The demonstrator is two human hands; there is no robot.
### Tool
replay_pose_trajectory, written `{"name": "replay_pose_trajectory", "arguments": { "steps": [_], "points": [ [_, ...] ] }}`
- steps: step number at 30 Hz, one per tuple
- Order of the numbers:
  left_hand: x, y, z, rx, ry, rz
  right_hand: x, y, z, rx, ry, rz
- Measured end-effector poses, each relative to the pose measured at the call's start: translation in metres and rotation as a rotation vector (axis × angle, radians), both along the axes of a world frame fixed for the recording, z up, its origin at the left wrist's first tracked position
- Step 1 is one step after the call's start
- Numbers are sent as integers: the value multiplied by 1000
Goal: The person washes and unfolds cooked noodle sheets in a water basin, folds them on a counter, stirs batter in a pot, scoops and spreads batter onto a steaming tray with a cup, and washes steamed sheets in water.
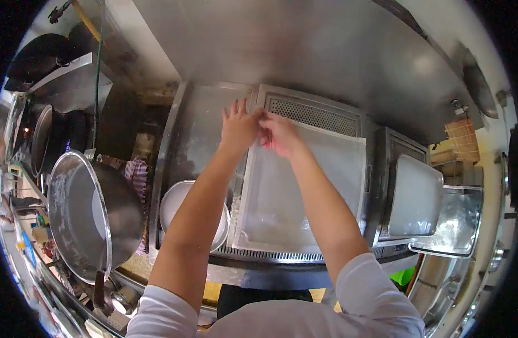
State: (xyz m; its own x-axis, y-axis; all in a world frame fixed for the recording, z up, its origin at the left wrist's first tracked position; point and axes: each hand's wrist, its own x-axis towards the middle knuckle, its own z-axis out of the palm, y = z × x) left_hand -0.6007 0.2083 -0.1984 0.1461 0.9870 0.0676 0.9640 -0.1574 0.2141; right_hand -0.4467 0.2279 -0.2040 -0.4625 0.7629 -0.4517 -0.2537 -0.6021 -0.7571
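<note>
Fingers [234, 107] of the left hand [238, 133] are fanned out, several at least, beside the upper left corner of the pale sheet [304, 186]! Right against them the right hand [281, 136] is held, its own fingers bent inward; whether the corner is pinched between the two cannot be told, since the meeting point is hidden. The sheet itself is spread, broadly flat, on the steel desk [208, 121], with part of the perforated panel [312, 116] left uncovered behind it. And here is the danger! Should the corner be gripped and tugged unevenly, the sheet could be skewed, or a crease raised along that left edge. Shiny patches are seen near the front; if wetness is the reason, a slip could be caused. The left forearm must be watched too: it is stretched above the round dish [177, 200], whose rim could be knocked by a careless drop.
</note>
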Motion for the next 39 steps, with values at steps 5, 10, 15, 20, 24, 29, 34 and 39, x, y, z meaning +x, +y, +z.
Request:
{"name": "replay_pose_trajectory", "arguments": {
  "steps": [5, 10, 15, 20, 24, 29, 34, 39],
  "points": [
    [-5, 6, -15, 34, 51, -33, -10, -134, 8, -24, -434, 68],
    [-4, 0, -13, -8, 11, -43, -8, -280, 4, 252, -665, 565],
    [-3, -74, 35, 55, -218, -96, 13, -278, 37, 382, -777, 422],
    [9, -227, 52, -301, -91, -270, 46, -269, 37, 610, -820, 437],
    [16, -275, 45, -374, 80, -405, 95, -297, 27, 973, -1207, 573],
    [23, -276, 49, -348, 183, -446, 220, -311, 48, 612, -1666, 787],
    [39, -269, 60, -266, 10, -386, 260, -295, 65, 530, -1494, 432],
    [82, -281, 76, -247, -343, -228, 284, -189, 59, 638, -1422, -77]
  ]
}}
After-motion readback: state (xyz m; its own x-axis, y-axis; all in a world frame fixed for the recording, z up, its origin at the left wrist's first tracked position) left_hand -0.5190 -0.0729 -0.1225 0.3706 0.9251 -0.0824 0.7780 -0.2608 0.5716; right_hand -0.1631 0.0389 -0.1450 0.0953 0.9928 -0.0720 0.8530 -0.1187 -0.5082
